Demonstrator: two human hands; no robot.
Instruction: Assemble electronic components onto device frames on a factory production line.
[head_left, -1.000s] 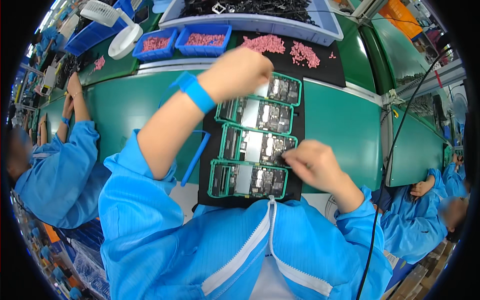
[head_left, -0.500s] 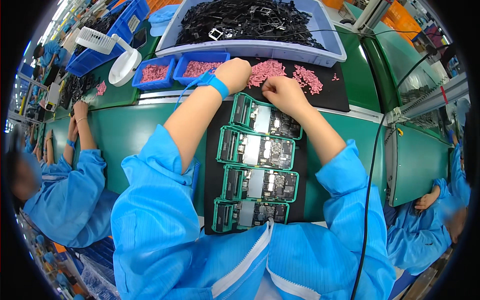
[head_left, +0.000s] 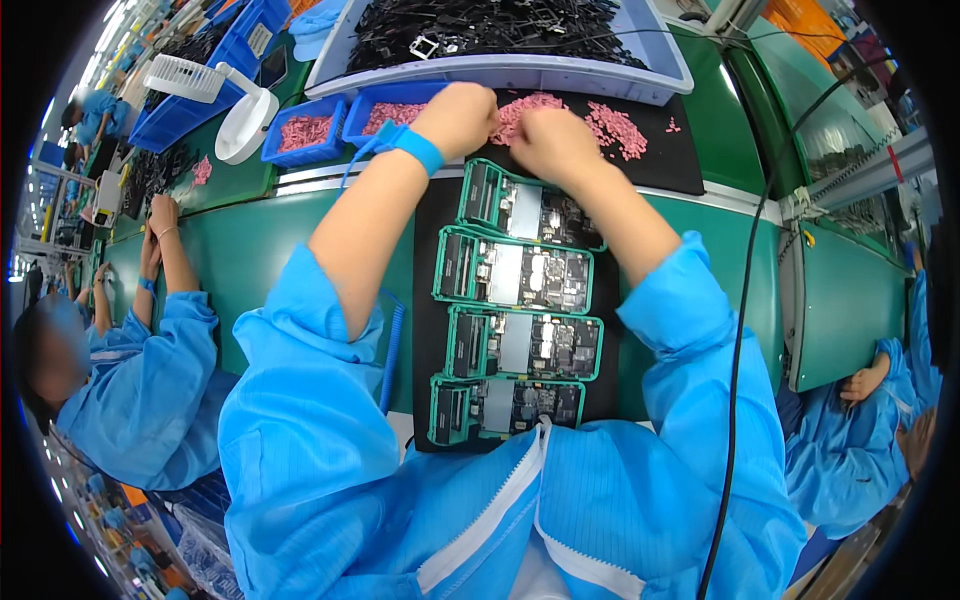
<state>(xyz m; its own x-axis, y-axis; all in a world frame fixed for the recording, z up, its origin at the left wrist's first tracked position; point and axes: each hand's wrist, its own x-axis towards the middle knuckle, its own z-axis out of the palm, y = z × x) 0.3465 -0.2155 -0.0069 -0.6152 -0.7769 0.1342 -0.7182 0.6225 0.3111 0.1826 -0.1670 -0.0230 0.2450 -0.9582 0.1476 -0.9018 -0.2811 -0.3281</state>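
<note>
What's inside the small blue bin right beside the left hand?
The blue bin holds a heap of small pink pieces. The left hand and wristband hide part of its right side; the bottom is covered by the pieces.

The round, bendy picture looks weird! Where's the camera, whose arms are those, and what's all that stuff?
There's no robot here. A person wears a wide fisheye camera on their head, looking down, so straight edges look curved. Those arms are the person's own: the left hand, with a blue wristband, and the right hand are both by a pile of little pink pieces. Their fingers are curled, so I can't tell whether they hold anything. Nearer the person, four green-framed circuit boards lie in a row on a black mat. Farther away are small blue bins of pink pieces and a big pale tub of black parts.
</note>
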